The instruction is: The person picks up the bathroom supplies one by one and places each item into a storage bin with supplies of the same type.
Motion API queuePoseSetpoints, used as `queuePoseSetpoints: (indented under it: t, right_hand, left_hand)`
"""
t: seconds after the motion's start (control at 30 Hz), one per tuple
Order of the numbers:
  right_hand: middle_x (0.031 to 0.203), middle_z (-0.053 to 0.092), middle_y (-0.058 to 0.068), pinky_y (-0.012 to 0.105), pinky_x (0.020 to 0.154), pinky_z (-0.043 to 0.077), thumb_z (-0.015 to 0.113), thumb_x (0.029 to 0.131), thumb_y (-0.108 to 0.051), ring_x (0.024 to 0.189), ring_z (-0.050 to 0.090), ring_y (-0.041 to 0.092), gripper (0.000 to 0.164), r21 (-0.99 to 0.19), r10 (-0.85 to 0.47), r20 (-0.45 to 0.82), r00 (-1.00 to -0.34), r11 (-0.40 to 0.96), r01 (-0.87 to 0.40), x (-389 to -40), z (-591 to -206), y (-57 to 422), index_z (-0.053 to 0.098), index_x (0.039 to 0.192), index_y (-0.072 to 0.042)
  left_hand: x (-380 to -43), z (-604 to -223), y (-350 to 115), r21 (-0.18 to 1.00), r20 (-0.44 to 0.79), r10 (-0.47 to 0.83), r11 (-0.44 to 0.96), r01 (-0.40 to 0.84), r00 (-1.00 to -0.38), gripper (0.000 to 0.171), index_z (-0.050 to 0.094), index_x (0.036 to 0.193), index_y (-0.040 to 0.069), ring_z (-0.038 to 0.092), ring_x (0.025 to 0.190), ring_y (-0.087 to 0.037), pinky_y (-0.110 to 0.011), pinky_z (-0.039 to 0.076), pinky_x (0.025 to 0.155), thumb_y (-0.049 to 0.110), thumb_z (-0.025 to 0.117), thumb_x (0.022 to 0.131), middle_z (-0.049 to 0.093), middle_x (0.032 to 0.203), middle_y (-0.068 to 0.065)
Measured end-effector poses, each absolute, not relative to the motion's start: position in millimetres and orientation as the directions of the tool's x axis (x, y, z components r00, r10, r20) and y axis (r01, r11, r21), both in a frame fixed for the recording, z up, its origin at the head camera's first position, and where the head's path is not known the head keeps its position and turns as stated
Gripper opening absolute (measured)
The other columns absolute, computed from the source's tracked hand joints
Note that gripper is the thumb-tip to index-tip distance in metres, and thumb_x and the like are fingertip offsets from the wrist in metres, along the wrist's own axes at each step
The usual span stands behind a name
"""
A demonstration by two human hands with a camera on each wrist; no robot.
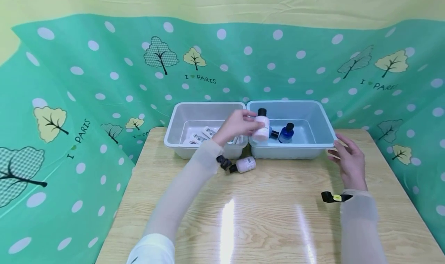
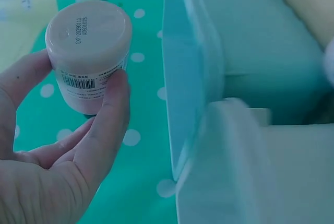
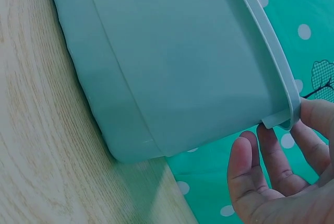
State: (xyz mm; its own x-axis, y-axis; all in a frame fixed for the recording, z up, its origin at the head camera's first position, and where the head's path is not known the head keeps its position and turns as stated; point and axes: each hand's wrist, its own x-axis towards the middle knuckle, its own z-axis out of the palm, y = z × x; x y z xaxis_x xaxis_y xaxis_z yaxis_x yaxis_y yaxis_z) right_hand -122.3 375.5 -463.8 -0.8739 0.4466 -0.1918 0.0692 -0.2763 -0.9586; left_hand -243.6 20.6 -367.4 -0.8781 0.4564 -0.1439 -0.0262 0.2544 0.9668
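In the head view my left hand point(image 1: 238, 124) grips a pale pink bottle point(image 1: 261, 129) with a black cap above the left side of the blue bin point(image 1: 295, 145). The left wrist view shows the bottle's base point(image 2: 88, 28), with printed date lettering, and a barcode on its side. Inside the blue bin, a dark blue bottle point(image 1: 286, 133) stands upright, and another black-capped bottle point(image 1: 274, 134) is partly hidden behind the pink one. My right hand point(image 1: 351, 161) pinches the bin's front right corner, its thumb at the rim point(image 3: 289, 96) and fingertips beneath.
A whitish bin point(image 1: 189, 145) stands against the blue one on the left and holds several white printed packs point(image 1: 208, 132). A pale black-capped bottle point(image 1: 245, 164) lies on the wooden table point(image 1: 271, 202) before the bins. Green dotted cloth point(image 1: 243, 74) hangs behind.
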Motion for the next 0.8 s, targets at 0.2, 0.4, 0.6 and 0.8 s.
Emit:
queuePoseSetpoints:
  t: [0.2, 0.4, 0.6, 0.8]
  right_hand:
    - [0.116, 0.059, 0.001, 0.025, 0.070, 0.059, 0.075, 0.091, -0.025, 0.090, 0.068, 0.019, 0.054, -0.960, 0.447, -0.186, -0.875, -0.274, 0.064, -123, -464, 378, 0.058, 0.142, -0.017]
    - [0.116, 0.060, 0.000, 0.024, 0.070, 0.059, 0.075, 0.091, -0.026, 0.090, 0.067, 0.019, 0.053, -0.964, 0.455, -0.191, -0.870, -0.255, 0.078, -125, -466, 377, 0.059, 0.141, -0.018]
    - [0.120, 0.059, 0.002, 0.024, 0.070, 0.059, 0.074, 0.092, -0.027, 0.090, 0.067, 0.019, 0.053, -0.967, 0.460, -0.195, -0.866, -0.239, 0.091, -124, -467, 379, 0.059, 0.142, -0.018]
    - [0.120, 0.059, -0.001, 0.024, 0.072, 0.059, 0.074, 0.091, -0.029, 0.092, 0.067, 0.019, 0.055, -0.973, 0.463, -0.186, -0.867, -0.211, 0.095, -125, -465, 379, 0.057, 0.143, -0.019]
  left_hand:
    - [-274, -355, 55, 0.963, -0.173, 0.470, 0.267, -0.047, -0.865, 0.065, 0.054, 0.136, -0.006, 0.071, 0.087, -0.021, -0.032, 0.061, 0.070, 0.022, 0.083, 0.085, 0.067, 0.114, -0.015]
    - [-291, -350, 86, 0.945, -0.195, 0.436, 0.325, -0.048, -0.879, 0.059, 0.057, 0.133, -0.005, 0.070, 0.082, -0.018, -0.029, 0.061, 0.068, 0.022, 0.082, 0.087, 0.064, 0.113, -0.013]
    - [-311, -366, 110, 0.926, -0.171, 0.439, 0.377, 0.008, -0.882, 0.052, 0.060, 0.127, -0.005, 0.069, 0.083, -0.018, -0.027, 0.060, 0.066, 0.021, 0.081, 0.087, 0.063, 0.114, -0.013]
    - [-331, -379, 123, 0.885, -0.177, 0.408, 0.465, 0.036, -0.895, 0.048, 0.062, 0.127, 0.001, 0.065, 0.088, -0.018, -0.023, 0.058, 0.065, 0.022, 0.080, 0.088, 0.063, 0.115, -0.008]
